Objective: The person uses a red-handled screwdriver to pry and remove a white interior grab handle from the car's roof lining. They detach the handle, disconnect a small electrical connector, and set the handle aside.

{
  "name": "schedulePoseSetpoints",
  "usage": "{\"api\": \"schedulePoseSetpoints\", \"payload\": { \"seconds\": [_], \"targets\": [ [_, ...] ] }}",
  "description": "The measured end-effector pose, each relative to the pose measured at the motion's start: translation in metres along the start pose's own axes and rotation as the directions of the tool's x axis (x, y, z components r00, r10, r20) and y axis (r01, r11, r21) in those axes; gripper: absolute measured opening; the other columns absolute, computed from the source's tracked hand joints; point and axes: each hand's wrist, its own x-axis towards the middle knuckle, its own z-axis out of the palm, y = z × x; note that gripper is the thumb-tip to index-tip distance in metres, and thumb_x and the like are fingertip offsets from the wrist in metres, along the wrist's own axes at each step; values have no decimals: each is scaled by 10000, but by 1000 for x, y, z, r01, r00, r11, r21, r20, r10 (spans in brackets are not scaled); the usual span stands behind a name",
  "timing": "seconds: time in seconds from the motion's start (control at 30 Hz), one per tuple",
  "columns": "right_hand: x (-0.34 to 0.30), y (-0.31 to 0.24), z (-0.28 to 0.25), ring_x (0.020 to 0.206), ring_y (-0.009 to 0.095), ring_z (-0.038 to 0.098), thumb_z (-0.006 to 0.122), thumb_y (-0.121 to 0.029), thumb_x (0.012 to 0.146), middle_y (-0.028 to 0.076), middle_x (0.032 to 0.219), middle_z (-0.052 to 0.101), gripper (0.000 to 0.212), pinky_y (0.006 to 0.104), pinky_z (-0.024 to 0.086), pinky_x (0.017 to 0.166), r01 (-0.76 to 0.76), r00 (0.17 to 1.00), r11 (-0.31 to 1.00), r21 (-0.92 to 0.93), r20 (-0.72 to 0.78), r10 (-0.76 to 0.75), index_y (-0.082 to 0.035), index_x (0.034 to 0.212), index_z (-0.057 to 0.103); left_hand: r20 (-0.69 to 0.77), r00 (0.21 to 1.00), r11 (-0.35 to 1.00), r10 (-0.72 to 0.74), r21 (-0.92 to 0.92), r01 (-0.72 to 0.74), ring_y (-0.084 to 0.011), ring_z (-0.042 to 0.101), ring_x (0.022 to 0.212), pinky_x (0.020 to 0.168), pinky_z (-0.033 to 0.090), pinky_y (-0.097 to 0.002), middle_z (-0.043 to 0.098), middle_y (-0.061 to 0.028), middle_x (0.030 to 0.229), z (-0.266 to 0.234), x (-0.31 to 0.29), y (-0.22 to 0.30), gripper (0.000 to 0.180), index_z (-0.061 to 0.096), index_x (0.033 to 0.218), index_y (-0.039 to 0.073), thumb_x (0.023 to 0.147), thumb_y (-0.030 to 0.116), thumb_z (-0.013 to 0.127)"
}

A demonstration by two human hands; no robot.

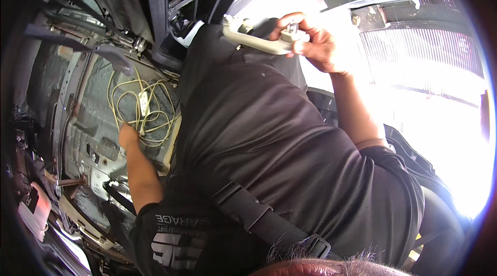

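Note:
My right hand [315, 43], raised at the upper middle, is closed around one end of a cream car grab handle [256, 42]. The handle is a curved bar with a mounting bracket at each end, and its far end points left over my dark trouser leg. At the left, my left hand [127, 135] is down at the edge of a tangled, pale yellow extension cord [164, 115]. Its fingers are mostly hidden, so I cannot make out whether they grip the cord or rest by it. A white socket block [144, 102] lies among the loops.
Under the cord is the bare, grey metal floor [85, 120] of a stripped vehicle. Dark trim and a pillar [155, 12] stand at the top left. A blue-grey strip [77, 43] crosses the upper left. Beyond my right arm is a bright opening with a ribbed shutter [424, 53].

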Motion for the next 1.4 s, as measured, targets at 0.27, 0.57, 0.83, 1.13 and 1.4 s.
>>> {"api": "schedulePoseSetpoints", "payload": {
  "seconds": [0.27, 0.57, 0.83, 1.13, 1.4],
  "targets": [
    [5, 2, -10, 1113, 153, 659, 686, -84, 919, 58, 1193, 717, 382, 335, 531, 955, -254, 965, 739, -624, -216, 150, -86, 1299, 653, -309, 934, 937, 182, -233, -259, -425, 703, 944, 806, 533, -524, 726, -192, 1046, -99, -59, 51, 182, 634, 1073, 49, 1017, 221, 619],
    [-37, 68, -43, 871, 93, 531, 672, -227, 991, -36, 944, 581, 195, 306, 462, 771, -187, 930, 832, -522, -366, -21, -138, 1162, 641, -361, 764, 573, 535, -509, -642, -346, 667, 809, 776, 524, -433, 691, -157, 925, -235, -135, 191, 127, 611, 1079, 32, 1040, 153, 625],
    [-59, 117, -61, 1013, 179, 623, 739, -212, 1000, 29, 1031, 678, 150, 381, 538, 892, -181, 951, 670, -720, -303, -69, -117, 1116, 745, -438, 307, 93, 845, -446, -890, -231, 700, 763, 694, 553, -351, 710, -107, 935, -309, -176, 300, 301, 719, 1217, 37, 921, -14, 706],
    [-96, 117, -37, 1104, 225, 715, 763, -256, 975, 38, 1127, 750, 216, 390, 596, 984, -287, 919, 710, -644, -393, 15, -193, 1177, 806, -108, 226, 177, 968, -342, -923, -270, 706, 793, 733, 558, -370, 707, -103, 907, -349, -177, 307, 218, 800, 1111, 61, 903, 127, 785],
    [-109, 121, -22, 1011, 157, 696, 672, -302, 1064, 37, 1073, 748, 261, 336, 565, 927, -177, 908, 964, -197, -411, 83, -96, 1182, 780, -99, 233, 161, 967, -472, -867, -227, 720, 797, 722, 555, -330, 748, -109, 927, -357, -175, 322, 206, 807, 1102, 43, 904, 87, 771]
  ]
}}
